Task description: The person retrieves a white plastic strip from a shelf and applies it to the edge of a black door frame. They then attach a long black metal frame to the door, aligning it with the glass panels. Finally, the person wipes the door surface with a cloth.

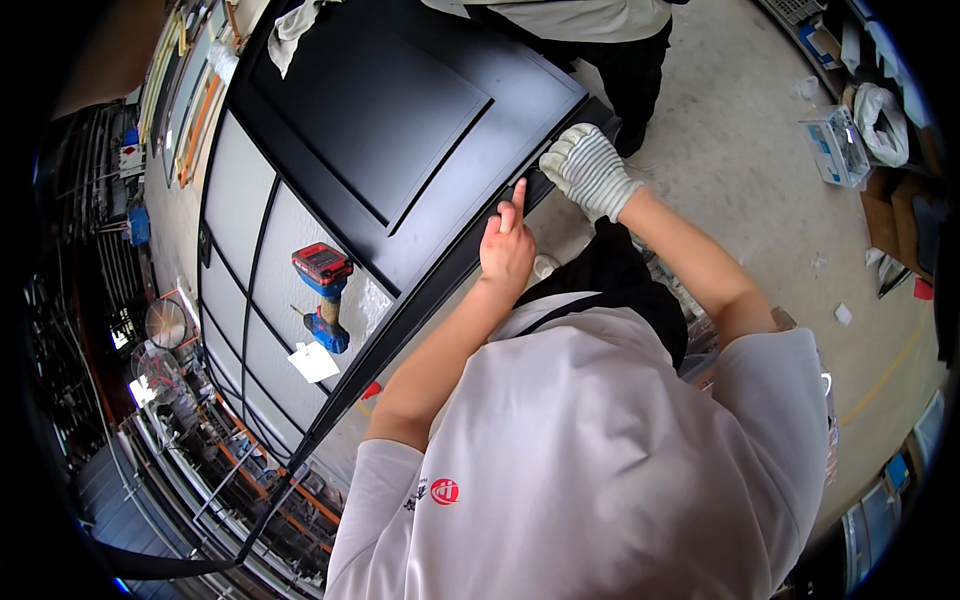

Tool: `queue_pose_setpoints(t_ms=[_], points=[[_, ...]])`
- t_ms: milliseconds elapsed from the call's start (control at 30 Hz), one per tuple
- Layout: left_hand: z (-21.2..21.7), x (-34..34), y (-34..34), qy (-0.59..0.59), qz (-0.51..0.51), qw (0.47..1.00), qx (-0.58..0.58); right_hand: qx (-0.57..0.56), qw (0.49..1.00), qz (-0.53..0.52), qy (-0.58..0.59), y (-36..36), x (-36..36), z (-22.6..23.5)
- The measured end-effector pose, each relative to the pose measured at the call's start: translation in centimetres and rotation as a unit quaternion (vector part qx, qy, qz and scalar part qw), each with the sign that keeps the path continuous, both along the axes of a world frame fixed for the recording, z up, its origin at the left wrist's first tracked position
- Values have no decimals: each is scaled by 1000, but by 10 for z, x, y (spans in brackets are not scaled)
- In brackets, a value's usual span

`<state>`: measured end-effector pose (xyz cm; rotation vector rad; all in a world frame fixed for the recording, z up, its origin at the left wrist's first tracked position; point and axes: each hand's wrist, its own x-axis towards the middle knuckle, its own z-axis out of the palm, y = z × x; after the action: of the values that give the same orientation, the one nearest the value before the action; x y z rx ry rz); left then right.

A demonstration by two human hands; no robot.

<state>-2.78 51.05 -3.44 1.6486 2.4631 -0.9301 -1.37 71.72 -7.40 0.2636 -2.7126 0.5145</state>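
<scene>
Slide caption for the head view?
Bare left hand and gloved right hand at the edge of a black panel, cordless drill to the left.

round red logo point(445, 491) on light shirt point(600, 450), wearer's left chest, small dark lettering point(415, 494) beside it, pale print on red-black drill battery point(323, 262), too small to read

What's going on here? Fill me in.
A person is working with both hands at the near edge of a large, flat black rectangular panel. The bare left hand has its index finger extended to that edge; the right hand, in a white-and-grey striped knitted glove, is at the corner. A blue cordless drill with a red-and-black battery lies untouched on a pale pane. Another person in dark trousers stands across the panel.
</scene>
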Motion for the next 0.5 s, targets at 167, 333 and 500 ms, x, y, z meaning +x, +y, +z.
queue_pose_setpoints(t_ms=[167,333,500], points=[[-1,-5,4,-26,-5,999,36,-54,996,-64,18,-5,-3,0],[5,-7,6,-62,21,998,26,-136,981,-137,-22,-13,2,-1],[6,-8,7,-68,31,997,9,-146,954,-246,-84,-20,4,0]])
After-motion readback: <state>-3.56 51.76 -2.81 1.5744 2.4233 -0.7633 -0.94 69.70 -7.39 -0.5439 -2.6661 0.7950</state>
